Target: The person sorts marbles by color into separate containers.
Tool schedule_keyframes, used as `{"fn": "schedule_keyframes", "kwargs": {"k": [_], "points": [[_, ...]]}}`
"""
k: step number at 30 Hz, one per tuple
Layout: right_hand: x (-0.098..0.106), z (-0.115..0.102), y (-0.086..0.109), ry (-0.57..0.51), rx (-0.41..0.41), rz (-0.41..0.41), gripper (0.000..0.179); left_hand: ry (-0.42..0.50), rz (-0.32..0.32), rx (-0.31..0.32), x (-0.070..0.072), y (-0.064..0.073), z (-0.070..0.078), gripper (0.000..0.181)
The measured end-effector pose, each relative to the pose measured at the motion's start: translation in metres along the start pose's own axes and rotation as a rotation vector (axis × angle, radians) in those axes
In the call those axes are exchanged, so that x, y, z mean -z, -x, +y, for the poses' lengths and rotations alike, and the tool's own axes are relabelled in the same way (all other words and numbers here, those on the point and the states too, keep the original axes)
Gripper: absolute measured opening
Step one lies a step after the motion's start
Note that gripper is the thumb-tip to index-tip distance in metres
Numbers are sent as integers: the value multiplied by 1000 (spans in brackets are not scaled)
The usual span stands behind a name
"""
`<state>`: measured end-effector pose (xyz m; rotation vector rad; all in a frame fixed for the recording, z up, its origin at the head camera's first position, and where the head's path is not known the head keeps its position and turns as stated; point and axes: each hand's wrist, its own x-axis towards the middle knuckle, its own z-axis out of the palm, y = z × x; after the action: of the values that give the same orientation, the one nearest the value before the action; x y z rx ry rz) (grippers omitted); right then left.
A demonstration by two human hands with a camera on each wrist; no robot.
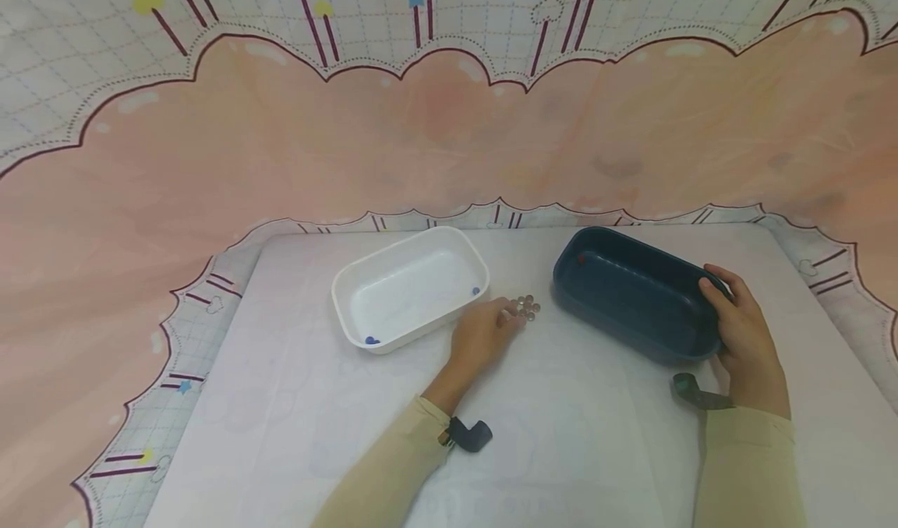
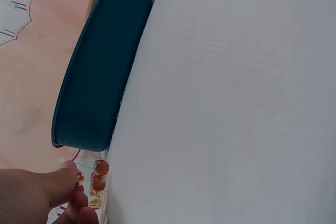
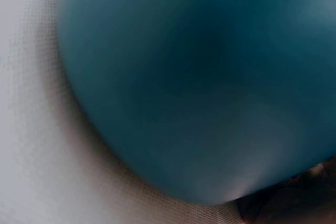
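My left hand (image 1: pixel 482 331) is at a small cluster of clear glass marbles (image 1: pixel 530 306) on the table, between two tubs. In the left wrist view its thumb and fingers pinch an orange-tinted marble (image 2: pixel 80 177), partly hidden by the fingertips. More marbles (image 2: pixel 98 182) lie just beyond them. My right hand (image 1: pixel 751 341) grips the right end of a dark blue tub (image 1: pixel 631 333), thumb over the rim. One small reddish marble (image 1: pixel 581 259) sits at that tub's far left corner. The tub's wall (image 3: pixel 199 87) fills most of the right wrist view.
Left of the marbles stands a white tub (image 1: pixel 407 329) with a few blue marbles (image 1: pixel 372 341) inside, near its front-left corner and right end. A white cloth (image 1: pixel 561 450) covers the table. Behind hangs a patterned pink-orange curtain (image 1: pixel 421 146).
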<state>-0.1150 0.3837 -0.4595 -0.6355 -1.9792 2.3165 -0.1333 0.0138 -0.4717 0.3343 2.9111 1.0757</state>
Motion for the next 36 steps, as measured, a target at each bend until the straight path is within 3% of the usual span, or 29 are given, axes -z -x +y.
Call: {"fn": "schedule_keyframes", "kwargs": {"k": [10, 23, 36], "points": [[2, 1, -1, 44, -15, 15, 63, 42, -14, -9, -1, -3, 10, 18], [4, 3, 0, -45, 37, -39, 55, 34, -5, -38, 0, -7, 26, 21], [11, 4, 0, -82, 27, -12, 65, 64, 11, -140, 9, -14, 46, 20]]}}
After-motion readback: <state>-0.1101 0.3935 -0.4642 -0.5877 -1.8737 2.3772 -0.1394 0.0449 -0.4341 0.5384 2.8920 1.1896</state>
